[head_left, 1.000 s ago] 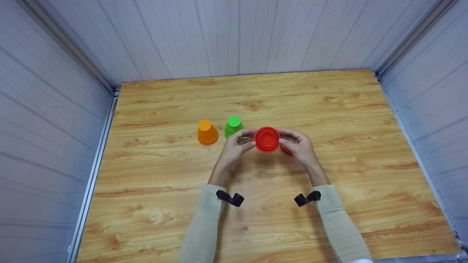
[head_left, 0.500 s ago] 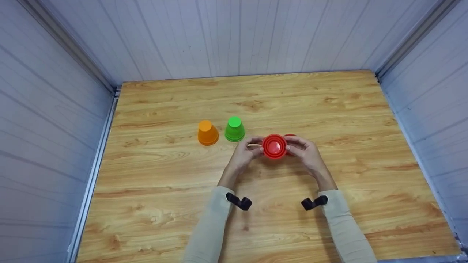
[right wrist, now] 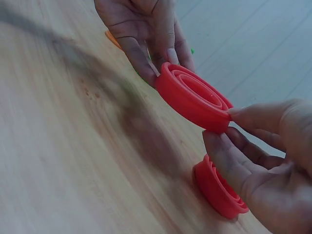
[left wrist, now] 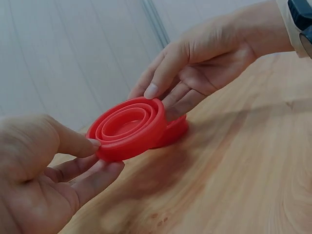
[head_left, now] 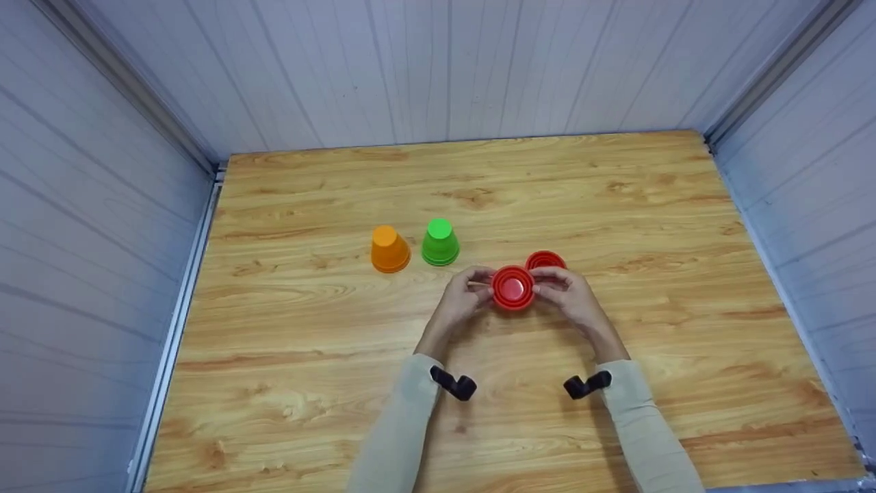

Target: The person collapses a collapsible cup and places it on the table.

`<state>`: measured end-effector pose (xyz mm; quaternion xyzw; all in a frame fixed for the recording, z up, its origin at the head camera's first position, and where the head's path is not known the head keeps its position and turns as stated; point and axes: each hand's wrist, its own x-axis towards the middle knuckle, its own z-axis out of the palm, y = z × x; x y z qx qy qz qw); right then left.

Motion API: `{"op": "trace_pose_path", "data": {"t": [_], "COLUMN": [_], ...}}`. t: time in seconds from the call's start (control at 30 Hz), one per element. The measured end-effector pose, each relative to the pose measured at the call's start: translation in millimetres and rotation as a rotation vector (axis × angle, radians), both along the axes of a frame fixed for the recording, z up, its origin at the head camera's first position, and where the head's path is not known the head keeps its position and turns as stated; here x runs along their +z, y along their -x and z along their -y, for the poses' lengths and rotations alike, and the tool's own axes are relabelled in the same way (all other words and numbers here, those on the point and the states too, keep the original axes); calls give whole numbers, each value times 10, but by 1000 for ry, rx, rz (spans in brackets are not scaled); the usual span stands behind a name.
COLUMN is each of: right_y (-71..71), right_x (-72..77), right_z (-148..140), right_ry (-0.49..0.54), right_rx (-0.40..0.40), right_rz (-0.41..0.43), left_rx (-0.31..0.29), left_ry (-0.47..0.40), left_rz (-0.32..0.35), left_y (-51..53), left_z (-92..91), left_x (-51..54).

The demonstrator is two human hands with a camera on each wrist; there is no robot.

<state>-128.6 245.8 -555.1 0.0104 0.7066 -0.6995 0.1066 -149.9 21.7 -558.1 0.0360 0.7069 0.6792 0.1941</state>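
Between my hands is a red collapsible cup, folded down into a flat disc of nested rings with its opening upward. My left hand pinches its left rim, thumb on top and fingers beneath. On the opposite rim, my right hand holds it the same way. Both wrist views show the cup tilted and raised off the table, its shadow below. A second flattened red cup lies on the table just behind my right fingers, which partly hide it; the right wrist view shows this cup beneath that hand.
To the left, an orange cup and a green cup stand extended and upside down on the wooden table. Pale panelled walls enclose the table at the back and both sides.
Both hands have moved the red cup toward me and slightly right, bringing it lower. The green cup and the second red cup now show more fully. The orange cup stays where it was.
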Motion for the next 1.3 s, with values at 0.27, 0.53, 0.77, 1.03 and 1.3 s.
{"op": "trace_pose_path", "data": {"t": [0.27, 0.53, 0.77, 1.03, 1.3], "right_y": [-70, -123, -152, -154, -180], "right_x": [-39, -89, -106, -135, -143], "right_z": [-20, -26, -35, -41, -45], "right_ry": [-60, -31, -122, -200, -209], "right_rx": [11, -25, -37, -78, -99], "right_rz": [25, 125, 146, 151, 170], "left_rx": [-8, -25, -45, -34, -25], "left_ry": [77, 126, 243, 277, 294], "left_rz": [38, 47, -8, -13, -38], "left_y": [-39, -55, -79, -94, -93], "left_z": [-63, -139, -186, -257, -288], "left_x": [-15, -48, -49, -54, -82]}}
